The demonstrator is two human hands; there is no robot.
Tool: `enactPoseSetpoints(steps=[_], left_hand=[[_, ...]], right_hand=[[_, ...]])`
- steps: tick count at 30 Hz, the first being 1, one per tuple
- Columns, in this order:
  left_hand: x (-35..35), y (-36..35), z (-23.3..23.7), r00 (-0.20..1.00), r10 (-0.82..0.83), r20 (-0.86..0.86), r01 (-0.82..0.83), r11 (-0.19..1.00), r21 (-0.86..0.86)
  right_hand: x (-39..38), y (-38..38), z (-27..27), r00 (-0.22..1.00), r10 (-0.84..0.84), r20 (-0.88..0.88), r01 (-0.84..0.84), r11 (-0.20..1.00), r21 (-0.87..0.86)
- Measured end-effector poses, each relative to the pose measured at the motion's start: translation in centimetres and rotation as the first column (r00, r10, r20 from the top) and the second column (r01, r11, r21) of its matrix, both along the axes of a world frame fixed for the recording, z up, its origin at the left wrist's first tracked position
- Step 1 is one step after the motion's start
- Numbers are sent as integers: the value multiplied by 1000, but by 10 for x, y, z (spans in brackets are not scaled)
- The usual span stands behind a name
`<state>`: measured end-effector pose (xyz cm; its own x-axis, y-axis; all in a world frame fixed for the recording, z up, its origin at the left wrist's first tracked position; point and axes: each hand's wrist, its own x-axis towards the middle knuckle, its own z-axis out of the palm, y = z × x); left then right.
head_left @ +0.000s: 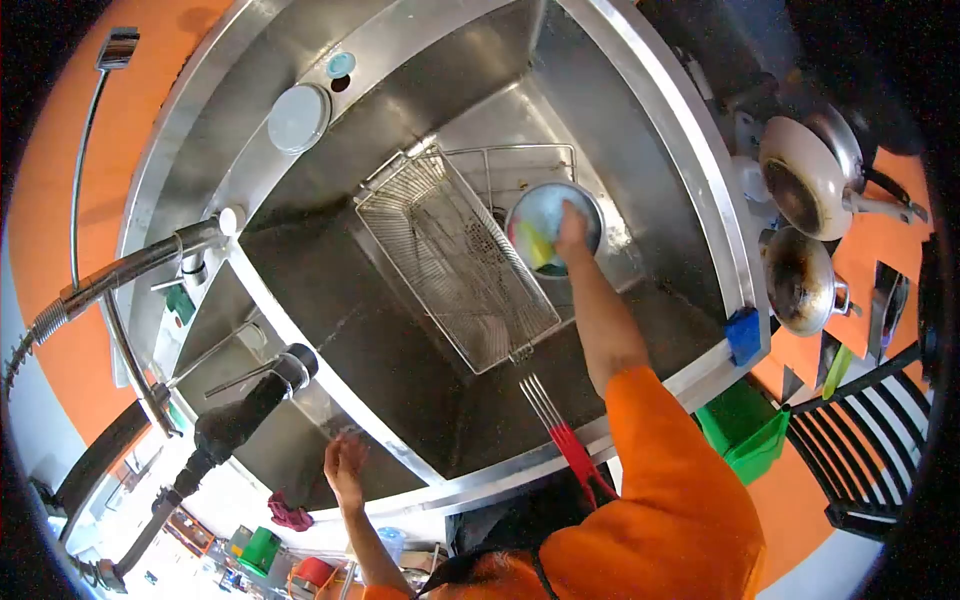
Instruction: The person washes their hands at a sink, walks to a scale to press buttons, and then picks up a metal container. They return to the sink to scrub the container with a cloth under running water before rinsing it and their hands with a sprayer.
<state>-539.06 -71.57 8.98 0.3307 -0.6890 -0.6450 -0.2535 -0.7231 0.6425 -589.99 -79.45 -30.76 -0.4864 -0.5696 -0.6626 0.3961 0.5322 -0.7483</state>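
My right hand (572, 228) reaches down into a deep steel sink (400, 330) and rests on a round metal bowl (590, 205) at the bottom. A yellow and green sponge (536, 246) lies in the bowl beside my fingers. A wire fry basket (455, 258) with a red handle (577, 458) lies tilted in the sink, just left of the bowl. My left hand (345, 462) is spread flat on the sink's near rim, holding nothing. My sleeve is orange.
A black spray hose (235, 420) and a steel faucet (150, 262) stand at the left. Two worn pans (805, 180) sit on the right counter with a blue sponge (744, 335). A green bin (745, 428) and black rack (860, 440) are lower right.
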Motion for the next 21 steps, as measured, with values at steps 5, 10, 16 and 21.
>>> enactPoseSetpoints(steps=[5, 10, 16, 21], left_hand=[[-38, -28, 25, 990, 36, -137, -53, 991, -124], [-101, -56, 42, 906, -46, -422, -50, 976, -213], [-225, -87, 19, -139, 34, -990, -168, 984, 57], [-154, -67, 60, 267, 158, -951, -536, 844, -10]], right_hand=[[-10, -46, 98, 503, -17, 864, 384, 900, -206], [3, -43, 274, 270, 449, 852, 55, 876, -479], [206, -10, 411, 538, 213, 816, 172, 920, -353], [317, -24, 423, 545, 337, 768, 86, 888, -451]])
